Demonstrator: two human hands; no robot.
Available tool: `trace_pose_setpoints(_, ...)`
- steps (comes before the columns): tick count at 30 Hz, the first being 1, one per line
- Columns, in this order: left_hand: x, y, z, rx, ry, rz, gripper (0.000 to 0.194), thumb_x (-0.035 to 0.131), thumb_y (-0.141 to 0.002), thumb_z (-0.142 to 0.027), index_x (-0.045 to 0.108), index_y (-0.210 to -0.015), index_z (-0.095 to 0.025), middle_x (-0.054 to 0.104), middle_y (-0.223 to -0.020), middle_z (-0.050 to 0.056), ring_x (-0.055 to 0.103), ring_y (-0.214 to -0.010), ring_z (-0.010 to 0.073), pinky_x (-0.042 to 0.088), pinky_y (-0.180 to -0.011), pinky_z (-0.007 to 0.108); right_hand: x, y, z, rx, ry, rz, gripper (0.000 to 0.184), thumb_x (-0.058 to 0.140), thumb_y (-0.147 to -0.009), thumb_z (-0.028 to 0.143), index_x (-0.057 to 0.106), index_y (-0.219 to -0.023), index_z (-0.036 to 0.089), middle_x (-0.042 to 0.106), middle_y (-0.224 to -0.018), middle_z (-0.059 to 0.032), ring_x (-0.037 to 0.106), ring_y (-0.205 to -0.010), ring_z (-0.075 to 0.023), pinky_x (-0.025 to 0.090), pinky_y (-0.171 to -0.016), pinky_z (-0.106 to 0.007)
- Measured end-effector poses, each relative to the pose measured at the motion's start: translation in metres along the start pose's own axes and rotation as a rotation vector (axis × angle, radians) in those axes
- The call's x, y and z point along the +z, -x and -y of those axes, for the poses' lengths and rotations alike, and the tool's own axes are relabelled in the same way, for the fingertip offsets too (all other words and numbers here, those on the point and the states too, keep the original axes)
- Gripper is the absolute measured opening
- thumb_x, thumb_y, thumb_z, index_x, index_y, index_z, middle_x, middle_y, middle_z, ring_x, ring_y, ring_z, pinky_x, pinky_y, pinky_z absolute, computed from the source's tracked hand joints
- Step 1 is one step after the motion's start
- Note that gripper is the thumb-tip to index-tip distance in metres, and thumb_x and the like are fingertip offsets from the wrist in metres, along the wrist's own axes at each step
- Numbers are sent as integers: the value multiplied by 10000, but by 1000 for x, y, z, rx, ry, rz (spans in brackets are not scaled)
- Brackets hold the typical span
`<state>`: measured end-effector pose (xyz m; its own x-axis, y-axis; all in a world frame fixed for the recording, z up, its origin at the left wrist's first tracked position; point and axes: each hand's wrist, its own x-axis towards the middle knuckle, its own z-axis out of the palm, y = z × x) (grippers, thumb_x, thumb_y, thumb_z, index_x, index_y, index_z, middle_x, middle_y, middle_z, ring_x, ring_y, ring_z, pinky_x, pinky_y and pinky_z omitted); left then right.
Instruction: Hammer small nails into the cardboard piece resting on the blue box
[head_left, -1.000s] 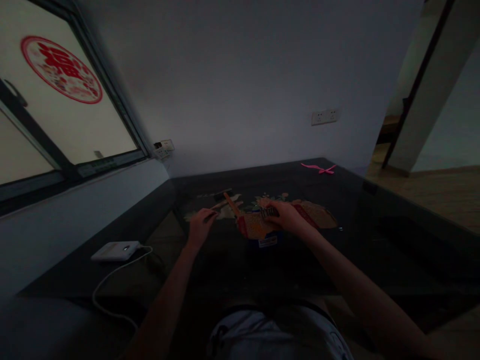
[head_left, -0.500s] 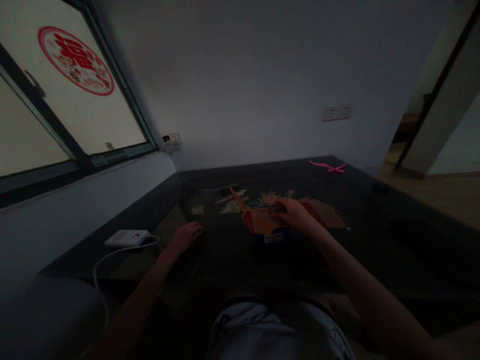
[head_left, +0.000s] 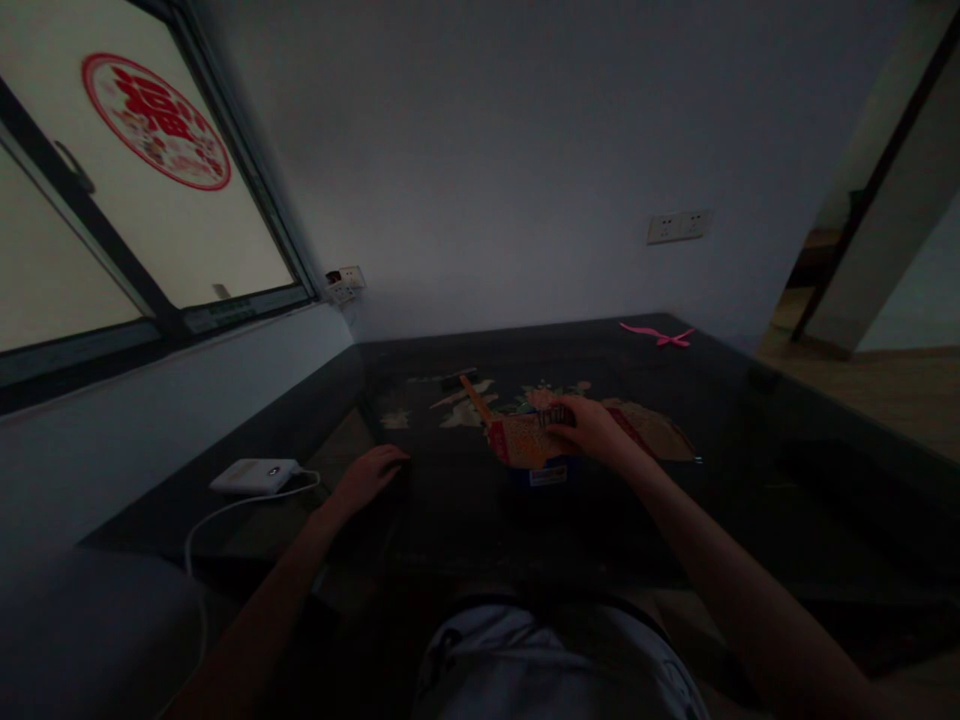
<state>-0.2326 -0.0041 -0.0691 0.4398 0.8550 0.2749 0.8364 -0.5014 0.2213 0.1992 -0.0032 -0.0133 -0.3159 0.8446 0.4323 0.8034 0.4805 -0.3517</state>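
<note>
Patterned packet (head_left: 521, 442) seen on blue box (head_left: 548, 476) near middle of dark table (head_left: 457, 520), its right end hidden by right hand (head_left: 585, 425), curled partly closed over a small striped item (head_left: 553, 415), grip too dim to confirm. Orange stick (head_left: 475, 398) angled off packet's far left, its near end hard to make out; left hand (head_left: 371, 475) laid on table to the left, loosely curled, anything under its fingers not discernible.
</note>
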Motion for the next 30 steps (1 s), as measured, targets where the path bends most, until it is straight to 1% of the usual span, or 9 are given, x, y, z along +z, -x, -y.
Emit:
trace_pose_setpoints(10, 0, 3, -10, -40, -29, -113, 270, 448, -863, -278, 643, -1039, -219, 651, -1087, 62, 601, -1012, 206, 481, -911, 381, -13, 1, 4, 78, 6, 37, 299, 584, -873, 304, 577, -1132, 155, 649, -1013, -57, 631, -866, -183, 515, -774, -391)
trace_pose_setpoints(13, -6, -12, -42, -36, 26, -312, 253, 445, -874, -267, 645, -1011, -195, 664, -1033, 77, 606, -987, 205, 480, -904, 390, -20, 1, 3, 98, 14, 63, 254, 567, -887, 287, 592, -1101, 153, 659, -944, -40, 636, -804, -162, 522, -741, -366)
trace_pose_setpoints(16, -13, -41, -99, 50, 176, -468, 233, 454, -886, -269, 641, -1000, -188, 668, -1008, 74, 609, -964, 189, 485, -886, 371, -24, -1, 3, 98, 38, 88, 191, 568, -886, 279, 622, -1018, 153, 658, -981, -44, 630, -853, -169, 514, -773, -377)
trace_pose_setpoints(17, -14, -52, -121, 88, 230, -475, 225, 463, -885, -266, 642, -999, -190, 668, -1010, 73, 611, -952, 182, 492, -864, 352, -24, -2, 4, 95, 47, 96, 179, 569, -885, 278, 628, -998, 153, 657, -997, -46, 628, -874, -173, 510, -786, -383)
trace_pose_setpoints(19, -12, -77, -163, 133, 339, -468, 208, 498, -869, -243, 650, -1001, -190, 671, -1008, 74, 621, -889, 163, 508, -798, 307, -24, -5, 4, 89, 65, 113, 169, 568, -886, 279, 634, -974, 152, 656, -1002, -47, 625, -894, -178, 505, -799, -391)
trace_pose_setpoints(21, -6, -102, -195, 135, 420, -360, 222, 562, -831, -215, 650, -1031, -173, 674, -1003, 78, 631, -831, 151, 514, -734, 274, -24, -7, 4, 81, 78, 125, 167, 562, -890, 280, 635, -964, 149, 658, -988, -45, 626, -893, -178, 506, -799, -392)
trace_pose_setpoints(23, 3, -122, -215, 85, 454, -228, 230, 636, -779, -196, 664, -1001, -146, 687, -924, 76, 636, -749, 143, 507, -681, 259, -24, -8, 5, 71, 83, 132, 169, 559, -892, 280, 635, -962, 147, 659, -982, -44, 629, -884, -176, 509, -792, -390)
trace_pose_setpoints(26, 13, -139, -224, 67, 345, -120, 101, 668, -750, -176, 708, -838, -147, 686, -786, 53, 629, -741, 167, 479, -686, 279, -24, -8, 5, 44, 71, 133, 175, 557, -894, 279, 631, -987, 151, 657, -1008, -48, 630, -879, -172, 514, -786, -383)
trace_pose_setpoints(30, 18, -142, -221, 83, 284, -145, 78, 657, -771, -205, 722, -766, -161, 680, -744, 48, 617, -746, 183, 447, -684, 289, -24, -8, 5, 13, 52, 124, 163, 556, -895, 274, 636, -966, 151, 661, -993, -45, 629, -883, -171, 512, -793, -384)
